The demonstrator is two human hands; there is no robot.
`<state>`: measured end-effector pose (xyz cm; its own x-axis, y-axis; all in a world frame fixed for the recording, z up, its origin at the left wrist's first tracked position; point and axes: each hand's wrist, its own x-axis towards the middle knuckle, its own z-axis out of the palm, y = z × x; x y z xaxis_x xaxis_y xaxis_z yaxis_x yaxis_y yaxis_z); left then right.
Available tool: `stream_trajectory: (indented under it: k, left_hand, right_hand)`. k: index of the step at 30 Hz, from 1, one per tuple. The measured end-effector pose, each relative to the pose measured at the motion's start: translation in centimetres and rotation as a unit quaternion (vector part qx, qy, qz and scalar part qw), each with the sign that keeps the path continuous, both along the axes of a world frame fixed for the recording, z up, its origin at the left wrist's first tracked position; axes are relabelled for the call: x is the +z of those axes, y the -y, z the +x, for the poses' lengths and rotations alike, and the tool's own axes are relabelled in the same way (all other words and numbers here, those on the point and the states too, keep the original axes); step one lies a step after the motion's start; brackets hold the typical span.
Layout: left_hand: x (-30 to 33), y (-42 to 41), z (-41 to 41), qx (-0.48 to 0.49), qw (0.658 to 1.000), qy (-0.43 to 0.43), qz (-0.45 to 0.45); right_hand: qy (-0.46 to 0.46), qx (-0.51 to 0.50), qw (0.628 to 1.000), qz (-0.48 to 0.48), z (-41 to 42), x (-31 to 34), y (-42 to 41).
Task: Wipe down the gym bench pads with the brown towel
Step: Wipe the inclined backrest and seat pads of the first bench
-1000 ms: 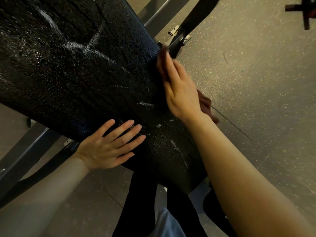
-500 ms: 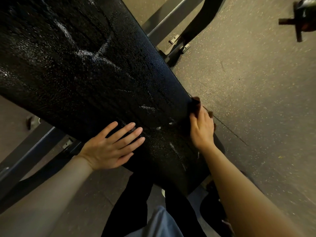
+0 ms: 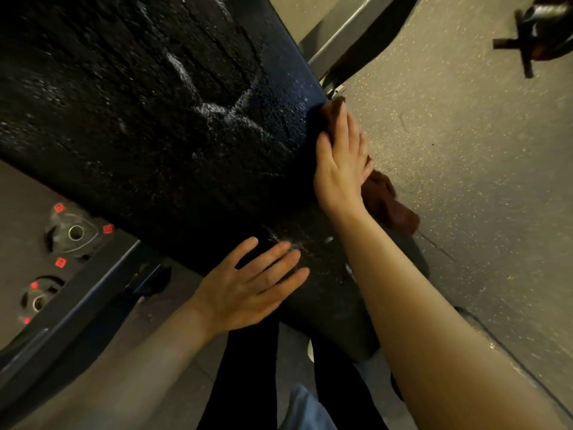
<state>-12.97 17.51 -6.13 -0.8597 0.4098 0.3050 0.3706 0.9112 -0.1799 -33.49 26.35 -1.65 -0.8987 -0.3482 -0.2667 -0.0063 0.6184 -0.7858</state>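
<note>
A wide black textured bench pad runs from the upper left down toward me, streaked with wet marks. My right hand presses the brown towel against the pad's right side edge, fingers straight and pointing up; part of the towel shows above the fingertips and part hangs below the wrist. My left hand rests flat on the pad's near end, fingers spread and holding nothing.
The bench's dark metal frame passes under the pad at the left. Weight plates with red marks lie on the floor at the left. Speckled rubber flooring spreads to the right, with dark equipment at the top right. My dark-trousered legs stand below.
My right hand slid the towel down along the pad's right edge, then back up along it. My left hand stayed flat on the near end.
</note>
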Motion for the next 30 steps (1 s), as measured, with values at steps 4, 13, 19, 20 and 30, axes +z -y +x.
stream_trajectory:
  k: [4,13,19,20,30]
  left_hand:
    - [3.2,4.6,1.1,-0.004,0.999,-0.013,0.031]
    - [11.5,17.8,-2.0,0.101,0.992,-0.074,-0.028]
    - [16.2,22.6,-5.8,0.104,0.988,-0.104,-0.044]
    - [16.4,22.8,-6.1,0.088,0.991,-0.087,-0.055]
    - [16.3,22.7,-6.3,0.061,0.996,-0.042,-0.056]
  right_hand:
    - [0.011,0.039,0.999,-0.014,-1.8,2.8,4.2]
    - [0.012,-0.008,1.000,0.001,-0.6,0.3,0.5]
    - [0.077,-0.093,0.991,0.056,0.1,0.8,-0.7]
    - [0.070,-0.093,0.991,0.064,0.0,1.4,0.3]
    - [-0.008,-0.053,0.998,-0.021,-2.6,9.1,14.0]
